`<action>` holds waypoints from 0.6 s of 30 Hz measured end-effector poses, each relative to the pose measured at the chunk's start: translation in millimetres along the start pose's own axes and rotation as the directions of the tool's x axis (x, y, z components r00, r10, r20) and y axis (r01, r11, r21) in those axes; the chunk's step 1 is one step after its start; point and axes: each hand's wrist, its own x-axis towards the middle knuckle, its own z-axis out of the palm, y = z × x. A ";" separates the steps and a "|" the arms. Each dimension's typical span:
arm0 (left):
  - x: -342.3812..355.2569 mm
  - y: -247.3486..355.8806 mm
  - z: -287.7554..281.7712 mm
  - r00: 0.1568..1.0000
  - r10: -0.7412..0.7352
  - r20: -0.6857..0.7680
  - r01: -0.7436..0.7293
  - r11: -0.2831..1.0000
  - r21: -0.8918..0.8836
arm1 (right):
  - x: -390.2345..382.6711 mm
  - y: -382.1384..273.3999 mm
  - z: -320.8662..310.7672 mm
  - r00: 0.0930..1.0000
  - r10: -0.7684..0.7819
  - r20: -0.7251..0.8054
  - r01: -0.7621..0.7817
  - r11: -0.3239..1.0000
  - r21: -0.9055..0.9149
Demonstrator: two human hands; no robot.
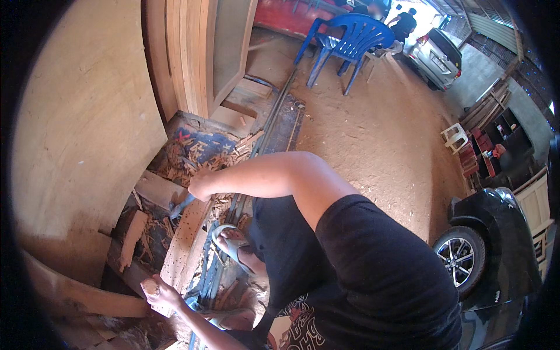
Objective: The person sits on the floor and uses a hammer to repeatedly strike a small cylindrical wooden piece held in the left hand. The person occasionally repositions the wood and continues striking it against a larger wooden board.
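Black T-shirt sleeve (pixel 385 251) nearest, right arm reaching left from it. Right hand (pixel 201 185), farther off, closed on a blue-grey tool (pixel 182 205), partly hidden by the fist. Left hand (pixel 165 296), nearer, gripping what looks like a round-ended wooden handle (pixel 150 286). Wooden beam (pixel 185 239) between the hands, left of a sandalled foot (pixel 231 242): tan, long, squared, upper face peppered with small dark pits. Wood chips (pixel 234 156) strewn beyond
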 end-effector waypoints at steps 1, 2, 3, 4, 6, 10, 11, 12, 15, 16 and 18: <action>-0.1 -0.8 1.2 0.998 0.016 -0.067 -0.018 0.999 -0.028 | -0.2 -0.5 -0.6 1.000 -0.004 0.021 0.004 1.000 0.017; -0.1 -1.2 1.4 0.995 0.012 -0.095 -0.018 0.998 -0.059 | 0.8 -2.1 -1.3 1.000 -0.013 0.016 0.012 0.999 0.031; -0.5 -1.0 2.5 0.992 0.017 -0.125 -0.024 0.998 -0.051 | 3.3 -4.4 -2.1 1.000 -0.004 0.027 0.003 0.999 0.034; -0.4 -0.4 1.8 0.994 0.006 -0.111 -0.011 0.999 -0.044 | 6.5 -6.7 -2.2 1.000 -0.002 0.031 0.001 0.999 0.045; -0.2 1.7 1.1 0.994 0.016 -0.112 -0.026 0.995 -0.092 | 17.2 -11.7 -1.4 0.992 0.028 0.125 -0.029 1.000 0.008; 3.7 6.7 -1.9 0.998 -0.024 -0.065 0.023 1.000 -0.015 | 46.5 -17.1 10.7 0.982 0.009 0.187 0.004 0.998 -0.067; 4.4 7.9 -1.8 0.998 -0.016 -0.061 0.016 1.000 -0.007 | 53.6 -16.0 15.2 0.978 0.012 0.207 0.003 0.997 -0.073; 4.9 8.8 -1.3 0.998 -0.010 -0.057 0.010 1.000 0.001 | 60.3 -13.3 19.4 0.977 0.002 0.211 0.003 1.000 -0.022; 5.4 9.6 0.3 0.995 0.027 -0.096 -0.031 0.999 -0.042 | 75.7 -1.0 31.0 0.984 0.001 0.181 -0.013 0.998 0.065; 5.1 8.5 0.3 0.995 0.032 -0.092 -0.037 0.998 -0.053 | 78.9 2.6 34.2 0.989 0.015 0.144 -0.023 0.998 0.054; 4.6 4.4 -4.2 1.000 0.001 -0.022 0.000 0.999 0.052 | 85.3 2.6 36.2 0.988 0.035 0.151 -0.043 0.998 0.051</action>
